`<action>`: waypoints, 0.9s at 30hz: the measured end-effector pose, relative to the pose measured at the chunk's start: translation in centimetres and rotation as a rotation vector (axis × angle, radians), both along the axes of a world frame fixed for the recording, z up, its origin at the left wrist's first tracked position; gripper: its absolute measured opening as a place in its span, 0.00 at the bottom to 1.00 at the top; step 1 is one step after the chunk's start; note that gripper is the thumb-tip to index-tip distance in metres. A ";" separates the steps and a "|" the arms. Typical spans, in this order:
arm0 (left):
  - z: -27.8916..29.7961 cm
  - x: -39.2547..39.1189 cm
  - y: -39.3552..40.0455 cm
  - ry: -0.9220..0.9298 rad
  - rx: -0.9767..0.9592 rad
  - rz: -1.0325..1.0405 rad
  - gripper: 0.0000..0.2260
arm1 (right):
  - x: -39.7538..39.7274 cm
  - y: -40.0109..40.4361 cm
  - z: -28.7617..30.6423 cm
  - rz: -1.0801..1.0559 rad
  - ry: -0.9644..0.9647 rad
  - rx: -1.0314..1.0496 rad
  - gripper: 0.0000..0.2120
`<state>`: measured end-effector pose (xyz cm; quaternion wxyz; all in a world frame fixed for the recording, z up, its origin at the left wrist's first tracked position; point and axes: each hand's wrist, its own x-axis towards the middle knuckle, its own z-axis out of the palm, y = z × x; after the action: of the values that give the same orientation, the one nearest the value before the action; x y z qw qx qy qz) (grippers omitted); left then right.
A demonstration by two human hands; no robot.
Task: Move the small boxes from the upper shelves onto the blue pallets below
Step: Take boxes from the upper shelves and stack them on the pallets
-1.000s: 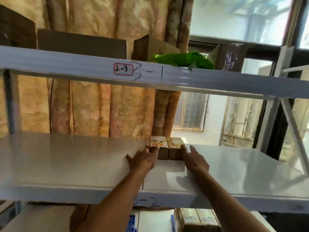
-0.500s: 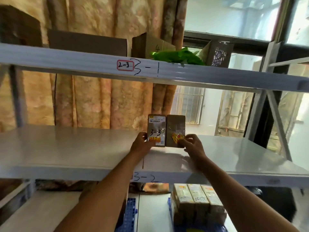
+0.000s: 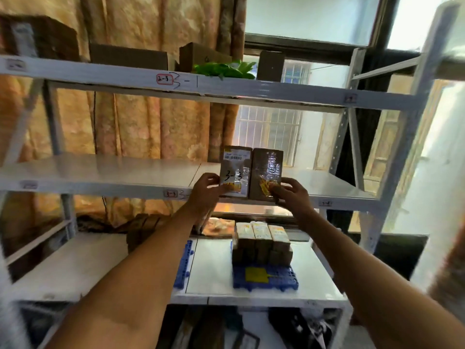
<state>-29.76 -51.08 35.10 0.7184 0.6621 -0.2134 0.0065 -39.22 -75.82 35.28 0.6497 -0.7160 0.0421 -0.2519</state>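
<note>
Head view: we see two small boxes (image 3: 251, 172) held side by side, upright, in front of the middle shelf (image 3: 100, 172). The left hand (image 3: 205, 191) is closed on the lower left edge of the labelled box, thumb across its face; the right hand (image 3: 289, 195) is closed on the lower right corner of the plain one. Pressing inward from both sides lets us carry the pair as one block, which we judge is why neither hand goes underneath. We cannot tell whether the boxes' bottoms touch the shelf's front edge or hang just clear of it.

Below, on the lower shelf, a blue pallet (image 3: 265, 279) already bears a stack (image 3: 261, 245) of similar boxes, packed tight in a row toward its back, so its front strip is bare. A second blue pallet (image 3: 185, 263) shows just left of it, mostly hidden by the left forearm. We judge the carry down is the step in hand; the squeeze must hold, since the boxes touch only along one seam and could hinge apart there.
</note>
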 end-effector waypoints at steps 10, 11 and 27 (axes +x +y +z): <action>-13.6 -10.2 -2.8 0.510 0.248 -0.286 0.23 | -12.9 -5.7 -11.5 0.035 0.393 0.000 0.21; -14.4 -10.6 -3.4 0.531 0.243 -0.288 0.24 | -13.2 -6.1 -12.3 0.020 0.422 0.005 0.20; -20.7 4.0 -15.2 0.547 0.259 -0.077 0.17 | 2.4 -14.9 -20.2 -0.024 0.563 0.035 0.18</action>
<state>-25.76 -66.26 14.41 0.6584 0.7168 -0.0360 -0.2267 -36.80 -90.71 15.06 0.6218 -0.7458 0.2337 -0.0501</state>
